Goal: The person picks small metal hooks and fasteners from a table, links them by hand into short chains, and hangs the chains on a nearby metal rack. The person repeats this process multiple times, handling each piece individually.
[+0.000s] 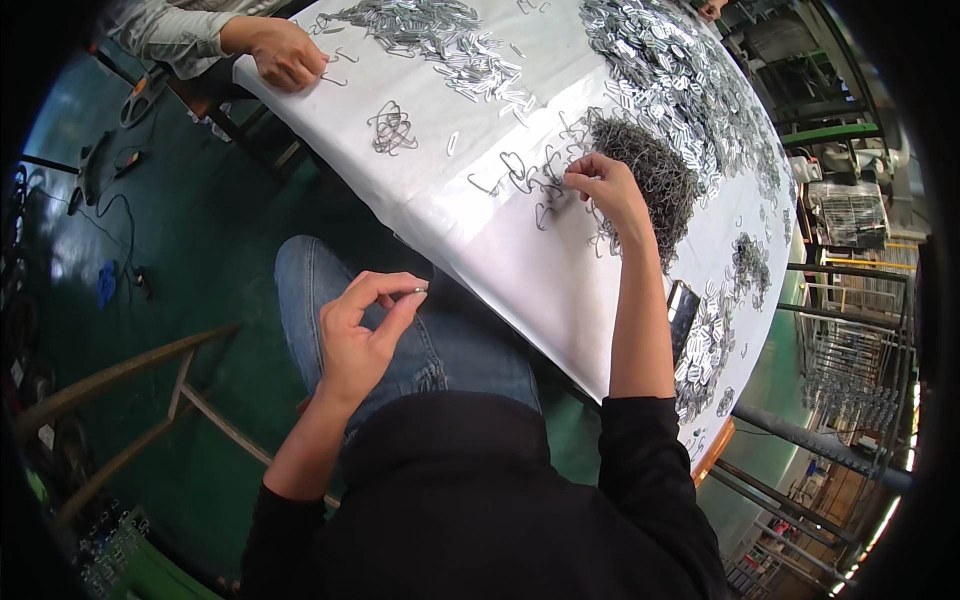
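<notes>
My left hand (362, 335) is raised over my lap, thumb and forefinger pinched on a small metal piece (420, 290), seen nearly edge-on. Over the white-covered table (560, 290), my right hand (612, 190) reaches out with thumb and forefinger closed on a bent wire hook (566, 182) among several loose ones. Just right of that hand rises a dense dark pile of wire hooks (650, 165). More loose hooks (515, 172) lie to the left of my fingertips.
Flat slotted metal pieces form a large heap (690, 95) at the far right, with another heap (460, 60) at the back. A co-worker's hand (288, 55) rests at the far left corner near hooks. A black box-like object (682, 310) lies beside a smaller heap (708, 345).
</notes>
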A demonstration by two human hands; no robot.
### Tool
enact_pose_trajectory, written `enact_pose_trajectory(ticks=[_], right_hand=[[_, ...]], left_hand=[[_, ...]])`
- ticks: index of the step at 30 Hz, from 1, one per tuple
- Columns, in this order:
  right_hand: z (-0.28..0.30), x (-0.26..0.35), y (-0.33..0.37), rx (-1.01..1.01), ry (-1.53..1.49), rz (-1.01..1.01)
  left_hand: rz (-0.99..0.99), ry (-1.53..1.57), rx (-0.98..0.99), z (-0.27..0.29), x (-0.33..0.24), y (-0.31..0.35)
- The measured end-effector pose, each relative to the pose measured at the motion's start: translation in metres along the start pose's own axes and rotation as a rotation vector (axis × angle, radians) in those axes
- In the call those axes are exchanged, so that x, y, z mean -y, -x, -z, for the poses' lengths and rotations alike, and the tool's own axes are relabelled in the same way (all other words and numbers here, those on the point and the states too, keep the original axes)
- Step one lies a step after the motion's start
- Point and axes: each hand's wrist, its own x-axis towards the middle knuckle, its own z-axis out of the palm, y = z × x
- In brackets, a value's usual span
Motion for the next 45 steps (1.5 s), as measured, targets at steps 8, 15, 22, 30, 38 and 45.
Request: enact_pose_trajectory(ticks=[8,15,22,30,38,45], right_hand=[[0.002,0.014,0.032,0.053,-0.419,-0.032],[-0.081,0.067,0.126,0.253,-0.716,0.222],[-0.115,0.089,0.151,0.158,-0.839,0.181],[-0.128,0.078,0.149,-0.206,-0.497,0.559],[-0.128,0.074,0.156,-0.184,-0.497,0.550],[-0.133,0.065,0.158,-0.182,-0.560,0.495]], left_hand=[[0.008,0.034,-0.032,-0.002,0.000,0.004],[0.015,0.011,-0.049,-0.004,-0.001,0.006],[0.033,0.010,-0.053,-0.004,-0.007,0.006],[-0.186,-0.138,-0.163,-0.005,0.006,-0.006],[-0.380,-0.716,-0.117,-0.051,0.065,-0.132],[-0.414,-1.335,0.122,-0.088,0.081,-0.170]])
